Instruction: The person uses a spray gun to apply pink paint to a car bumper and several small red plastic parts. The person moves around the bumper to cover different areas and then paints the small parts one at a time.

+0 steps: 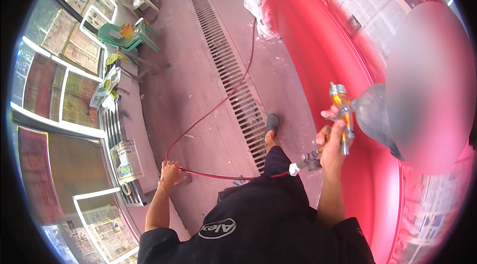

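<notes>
My right hand [330, 139] is wrapped round the grip of a gold and silver spray gun [340, 98], held beside the red car body [318, 55]. A dark rounded cup [370, 112] is attached to the gun, partly hidden by a blurred oval patch. From the gun's base, where something white is wrapped, a thin red air hose [223, 177] runs across my front. My left hand [170, 173] is closed on that hose, well out to the left. Beyond it, the hose curves over the floor toward the car's far end.
A slotted drain grate [223, 57] runs along the pinkish floor. Newspaper and plastic masking [375, 20] cover the car's windows. On the left are a bench [119, 130] with tape and paper, a green plastic chair [119, 38] bearing an orange tub, and papered windows.
</notes>
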### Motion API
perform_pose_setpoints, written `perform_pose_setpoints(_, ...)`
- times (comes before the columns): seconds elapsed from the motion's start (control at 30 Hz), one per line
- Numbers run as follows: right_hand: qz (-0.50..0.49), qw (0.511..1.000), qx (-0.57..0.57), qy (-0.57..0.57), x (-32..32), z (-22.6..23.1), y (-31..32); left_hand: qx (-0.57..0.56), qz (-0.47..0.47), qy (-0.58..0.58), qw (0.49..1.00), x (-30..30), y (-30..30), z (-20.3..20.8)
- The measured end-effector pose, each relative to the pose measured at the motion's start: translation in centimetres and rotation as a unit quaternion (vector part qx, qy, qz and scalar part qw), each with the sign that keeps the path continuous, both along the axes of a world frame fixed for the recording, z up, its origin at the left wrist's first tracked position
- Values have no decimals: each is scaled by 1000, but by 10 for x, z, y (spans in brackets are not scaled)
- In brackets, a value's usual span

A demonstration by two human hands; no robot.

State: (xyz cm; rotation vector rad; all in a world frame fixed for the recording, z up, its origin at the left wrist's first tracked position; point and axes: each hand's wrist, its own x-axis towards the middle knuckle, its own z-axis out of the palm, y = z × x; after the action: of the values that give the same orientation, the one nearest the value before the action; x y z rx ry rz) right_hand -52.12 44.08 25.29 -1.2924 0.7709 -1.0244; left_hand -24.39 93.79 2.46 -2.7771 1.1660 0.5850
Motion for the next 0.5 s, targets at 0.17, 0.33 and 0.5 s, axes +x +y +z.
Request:
perform_pose_setpoints(0.17,121,993,7,4,186,-14,-77,-112,178,99,973,43,-97,24)
perform_pose_setpoints(0.33,234,970,-61,-23,360,-63,-124,-379,301,289,826,95,-333,160)
perform_pose_setpoints(0.5,115,656,-717,206,501,-62,-145,-466,161,193,849,239,-474,201)
